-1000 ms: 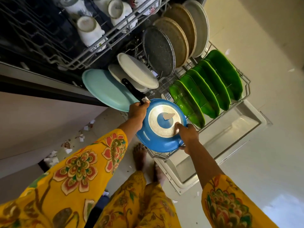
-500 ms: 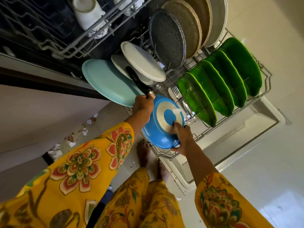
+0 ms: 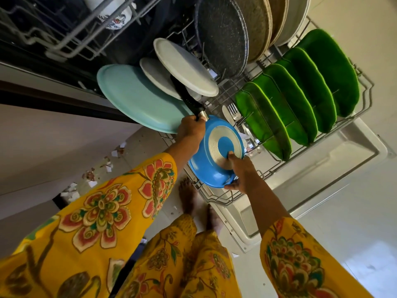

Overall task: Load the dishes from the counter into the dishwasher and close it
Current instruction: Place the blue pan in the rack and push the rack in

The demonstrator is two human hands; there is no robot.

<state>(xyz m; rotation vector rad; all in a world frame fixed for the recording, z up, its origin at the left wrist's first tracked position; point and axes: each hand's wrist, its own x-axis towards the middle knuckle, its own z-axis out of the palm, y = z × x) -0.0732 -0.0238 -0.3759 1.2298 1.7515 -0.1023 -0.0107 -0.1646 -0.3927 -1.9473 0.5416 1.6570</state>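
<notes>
Pan: blue pan (image 3: 211, 166), bottom up, tilted over lower rack (image 3: 217, 198)
Left grip (image 3: 191, 131): clasping black handle (image 3: 187, 100)
Right grip (image 3: 241, 175): holding pan rim, thumb on base

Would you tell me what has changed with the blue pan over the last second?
The blue pan has tipped more upright, going down into the lower rack. The left hand still grips its handle; the right hand still steadies its base and rim. The green plates stayed put.
</notes>
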